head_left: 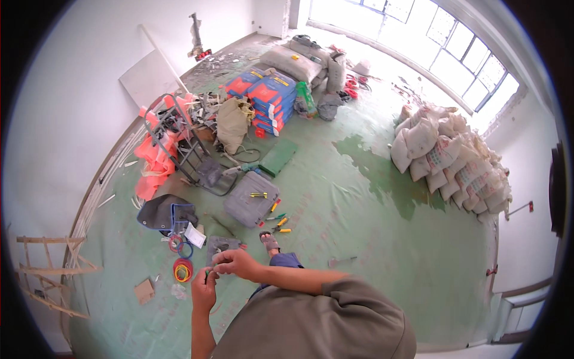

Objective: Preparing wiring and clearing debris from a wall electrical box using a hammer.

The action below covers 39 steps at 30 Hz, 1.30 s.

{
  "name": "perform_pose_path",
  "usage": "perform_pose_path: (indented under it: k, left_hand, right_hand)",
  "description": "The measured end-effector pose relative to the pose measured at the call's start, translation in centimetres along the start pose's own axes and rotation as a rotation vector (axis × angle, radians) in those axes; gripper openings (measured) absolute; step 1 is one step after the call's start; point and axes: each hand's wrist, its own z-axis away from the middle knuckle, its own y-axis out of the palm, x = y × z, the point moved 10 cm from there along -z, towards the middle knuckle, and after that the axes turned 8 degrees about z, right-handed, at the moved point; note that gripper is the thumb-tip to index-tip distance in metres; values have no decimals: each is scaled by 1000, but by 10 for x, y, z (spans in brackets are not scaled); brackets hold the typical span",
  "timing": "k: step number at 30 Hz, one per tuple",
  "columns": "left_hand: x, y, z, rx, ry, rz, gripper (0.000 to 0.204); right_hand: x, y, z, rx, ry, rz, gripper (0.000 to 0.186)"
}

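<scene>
The left hand pinches a small green thing, too tiny to make out, with the right hand curled just beside it. Clockwise around the hands on the green floor sheet, a red and yellow coil lies at 9 o'clock, a dark bag at 11, a gray case at 1 and piled white sacks at 2.

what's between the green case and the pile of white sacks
A dark, wet-looking patch on the green floor covering; that shows in the head view.
</scene>
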Motion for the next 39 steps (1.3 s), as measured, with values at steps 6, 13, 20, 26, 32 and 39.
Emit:
perform_pose_path:
  k: [6,13,20,26,32,39]
  left_hand:
    - [0,19,-6,108,-24,17,22]
    - [-11,48,-41,138,-2,15,19]
    - [-45,128,-104,244,189,-74,17]
    - [-76,229,-189,390,145,-128,19]
    - [-46,305,-289,429,13,-352,21]
    - [95,305,-362,448,-63,-756,26]
  right_hand:
    - [-16,-10,9,16,121,-110,11]
    - [2,-53,9,-161,-70,-187,12]
    - [9,-155,16,-351,-80,63,15]
    - [-1,-276,5,-422,-28,-235,20]
    - [-8,-448,21,-510,49,-80,20]
    - [30,-653,107,-844,131,329,19]
